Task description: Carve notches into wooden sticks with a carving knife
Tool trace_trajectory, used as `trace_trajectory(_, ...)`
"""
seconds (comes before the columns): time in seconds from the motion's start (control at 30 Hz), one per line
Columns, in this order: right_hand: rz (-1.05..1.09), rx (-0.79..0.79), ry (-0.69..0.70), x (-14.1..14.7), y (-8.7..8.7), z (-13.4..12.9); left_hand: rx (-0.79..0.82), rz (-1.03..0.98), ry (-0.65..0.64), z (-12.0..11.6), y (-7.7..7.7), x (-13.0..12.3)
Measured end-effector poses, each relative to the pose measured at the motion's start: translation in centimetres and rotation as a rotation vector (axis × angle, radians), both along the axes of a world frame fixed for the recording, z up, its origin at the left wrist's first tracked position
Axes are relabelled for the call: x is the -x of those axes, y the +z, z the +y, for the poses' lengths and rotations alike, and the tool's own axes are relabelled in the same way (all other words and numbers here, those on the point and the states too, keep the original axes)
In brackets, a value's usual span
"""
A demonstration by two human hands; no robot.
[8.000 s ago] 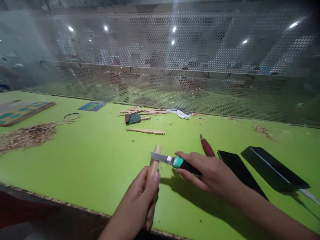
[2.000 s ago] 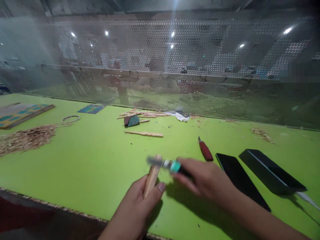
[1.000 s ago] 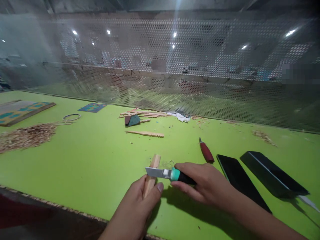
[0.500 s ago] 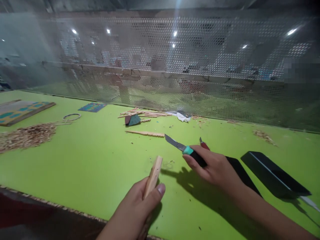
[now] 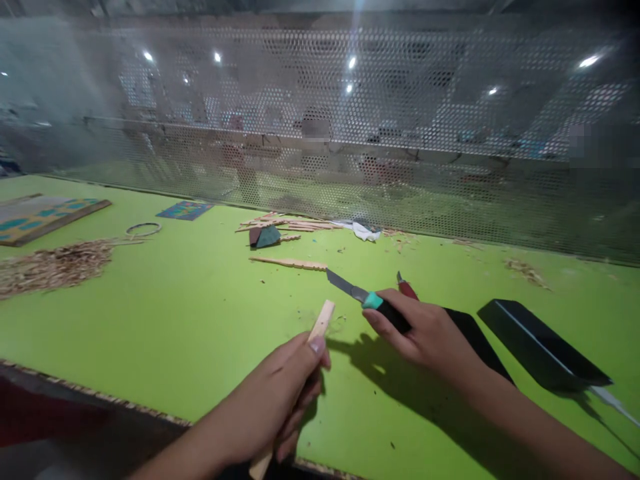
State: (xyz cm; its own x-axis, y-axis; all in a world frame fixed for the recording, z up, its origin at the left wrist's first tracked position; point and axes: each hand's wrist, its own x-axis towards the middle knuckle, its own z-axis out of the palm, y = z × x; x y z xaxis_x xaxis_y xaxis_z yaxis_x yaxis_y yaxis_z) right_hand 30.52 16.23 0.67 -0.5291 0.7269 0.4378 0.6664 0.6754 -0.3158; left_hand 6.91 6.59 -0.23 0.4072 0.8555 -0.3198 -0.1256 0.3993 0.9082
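Observation:
My left hand [image 5: 285, 387] is closed around a pale wooden stick [image 5: 323, 319], thumb along its upper side. The stick's top end points up and away; its lower end shows below the palm near the table edge. In my right hand [image 5: 417, 328] is a utility knife [image 5: 373, 301] with a black and teal handle, its blade out and pointing to the upper left. Blade and stick are apart. Just beyond the blade tip lies a carved wooden stick [image 5: 290, 263] with notches at one end. A red-handled cutting tool [image 5: 407, 289] lies partly hidden behind my right hand.
On the green table [image 5: 165, 320] lie a heap of wood shavings [image 5: 60, 265], a ring [image 5: 143, 229], folded sandpaper [image 5: 265, 236], thin sticks [image 5: 295, 224] and a white crumpled piece [image 5: 365, 232]. A black box-like object [image 5: 540, 347] with a white cable sits at right. A perforated screen [image 5: 320, 127] stands behind.
My left hand has turned and shifted its hold higher on the stick, whose lower end now shows. My right hand and the knife stay almost where they were.

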Motion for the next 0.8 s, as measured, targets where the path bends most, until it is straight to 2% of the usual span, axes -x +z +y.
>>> trace_trajectory(0.1,-0.002,-0.003,-0.018,-0.2,0.3,0.1,0.023,0.051,-0.008,1.2,1.5,-0.1)
trace_trajectory(0.17,-0.014,0.003,-0.013,-0.2,0.3,0.2,0.009,0.057,0.042,2.2,1.9,-0.3)
trace_trajectory(0.23,-0.034,0.022,0.009,-0.1,0.2,0.4,-0.019,0.054,0.041,3.5,1.6,-0.4)
trace_trajectory(0.3,-0.06,0.048,0.032,0.1,0.0,0.5,-0.054,0.03,-0.043,4.9,0.9,-0.5)
trace_trajectory(0.5,-0.147,0.131,0.007,-0.4,-0.3,1.5,-0.056,0.039,-0.071,7.9,-0.7,-0.9)
trace_trajectory(0.63,-0.18,0.171,-0.039,-0.8,-0.6,2.1,-0.059,0.105,-0.146,9.1,-1.1,-1.2)
trace_trajectory(0.8,-0.189,0.228,-0.028,-0.7,-0.5,2.3,-0.001,0.053,-0.14,9.5,-1.3,-1.3)
